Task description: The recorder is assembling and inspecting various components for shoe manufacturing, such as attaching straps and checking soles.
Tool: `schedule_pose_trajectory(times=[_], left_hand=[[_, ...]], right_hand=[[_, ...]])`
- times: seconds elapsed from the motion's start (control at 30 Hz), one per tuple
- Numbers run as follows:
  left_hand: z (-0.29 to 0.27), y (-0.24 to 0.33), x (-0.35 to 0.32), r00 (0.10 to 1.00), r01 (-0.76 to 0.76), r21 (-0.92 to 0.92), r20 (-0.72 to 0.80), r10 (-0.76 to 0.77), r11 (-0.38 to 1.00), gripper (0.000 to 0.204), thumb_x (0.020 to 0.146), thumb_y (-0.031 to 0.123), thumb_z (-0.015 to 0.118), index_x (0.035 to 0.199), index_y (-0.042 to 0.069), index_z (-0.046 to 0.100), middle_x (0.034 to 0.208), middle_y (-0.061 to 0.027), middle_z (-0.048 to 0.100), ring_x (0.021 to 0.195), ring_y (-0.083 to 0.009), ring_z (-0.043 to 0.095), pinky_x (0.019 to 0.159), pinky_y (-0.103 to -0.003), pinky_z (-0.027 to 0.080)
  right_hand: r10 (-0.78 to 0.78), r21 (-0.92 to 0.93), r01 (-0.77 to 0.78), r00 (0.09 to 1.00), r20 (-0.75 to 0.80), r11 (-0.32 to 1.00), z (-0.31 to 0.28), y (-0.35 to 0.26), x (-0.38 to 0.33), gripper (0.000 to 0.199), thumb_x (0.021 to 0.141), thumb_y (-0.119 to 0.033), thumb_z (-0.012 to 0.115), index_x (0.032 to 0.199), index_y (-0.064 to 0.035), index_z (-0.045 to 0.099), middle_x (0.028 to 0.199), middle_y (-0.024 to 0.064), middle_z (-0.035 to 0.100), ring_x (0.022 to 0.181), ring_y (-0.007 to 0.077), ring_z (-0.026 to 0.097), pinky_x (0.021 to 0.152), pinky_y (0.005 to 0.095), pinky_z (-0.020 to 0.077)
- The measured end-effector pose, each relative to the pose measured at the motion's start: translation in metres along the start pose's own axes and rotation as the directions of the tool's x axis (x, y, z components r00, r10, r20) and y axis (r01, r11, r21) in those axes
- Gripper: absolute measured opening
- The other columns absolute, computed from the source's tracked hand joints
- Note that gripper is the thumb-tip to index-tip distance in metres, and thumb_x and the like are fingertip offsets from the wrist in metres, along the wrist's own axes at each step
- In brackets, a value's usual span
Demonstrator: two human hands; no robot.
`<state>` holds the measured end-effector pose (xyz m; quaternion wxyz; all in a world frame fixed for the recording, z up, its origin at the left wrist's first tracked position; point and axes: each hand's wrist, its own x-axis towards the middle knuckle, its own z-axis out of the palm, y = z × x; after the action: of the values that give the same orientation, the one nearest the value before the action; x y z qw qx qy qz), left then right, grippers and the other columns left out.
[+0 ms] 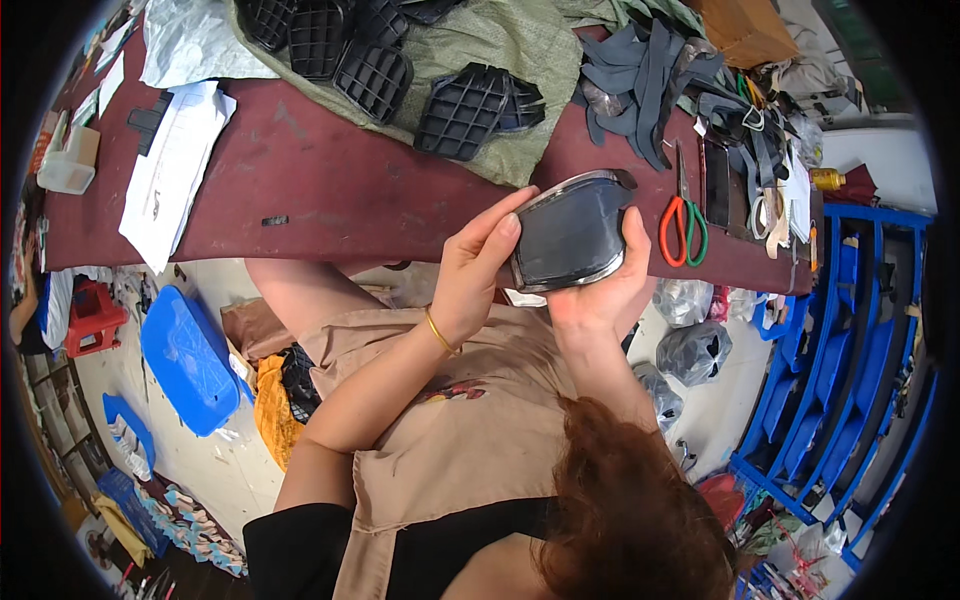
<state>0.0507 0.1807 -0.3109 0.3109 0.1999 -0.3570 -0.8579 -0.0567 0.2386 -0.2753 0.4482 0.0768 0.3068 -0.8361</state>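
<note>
While both hands are raised just in front of the near edge of the desk (pixel 330 190), they grip one dark curved panel with a pale metallic rim (pixel 572 235) between them; the left hand (pixel 478 270) is closed on its left edge, thumb laid along the top, and the right hand (pixel 610 290) cups it from below and the right, thumb hooked over the right rim. The panel is held in the air, clear of the desk; it looks stiff and light, a moulded shell that probably keeps its shape under finger pressure, and its glossy face seems slippery, so the rim is likely the safer place to hold. Just right of it on the desk lie scissors with one red and one green handle (pixel 682 222); beyond them a heap of grey straps (pixel 650 75); farther back, black gridded plastic pieces (pixel 462 108) rest on a greenish cloth (pixel 510 45); to the left, white papers (pixel 175 165); a blue rack (pixel 850 350) stands at the right.
</note>
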Motion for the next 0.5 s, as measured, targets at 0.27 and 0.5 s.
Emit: schedule_pose_trajectory(times=[0.27,0.5], left_hand=[[-0.004,-0.008,-0.002,0.997,-0.059,0.273,-0.027,0.069,0.960,0.088,0.062,0.028,0.083,0.133,0.003,0.037,0.136,-0.0156,0.040,0.128,-0.0239,0.035,0.106,-0.036,0.027],[0.005,0.004,0.000,0.998,-0.029,0.310,0.070,0.007,0.950,0.072,0.076,0.020,0.073,0.133,0.002,0.033,0.130,-0.0113,0.043,0.122,-0.0184,0.039,0.103,-0.033,0.031]], right_hand=[[-0.077,-0.155,0.068,0.996,-0.054,0.986,0.005,0.000,-0.006,0.044,0.085,-0.043,0.049,0.106,-0.0041,0.055,0.102,0.0099,0.061,0.091,0.0233,0.060,0.079,0.0376,0.0484],[-0.220,-0.289,0.234,0.972,0.080,0.928,0.000,0.004,-0.011,0.046,0.086,-0.042,0.048,0.110,-0.0023,0.054,0.103,0.0118,0.060,0.091,0.0240,0.060,0.080,0.0376,0.0489]])
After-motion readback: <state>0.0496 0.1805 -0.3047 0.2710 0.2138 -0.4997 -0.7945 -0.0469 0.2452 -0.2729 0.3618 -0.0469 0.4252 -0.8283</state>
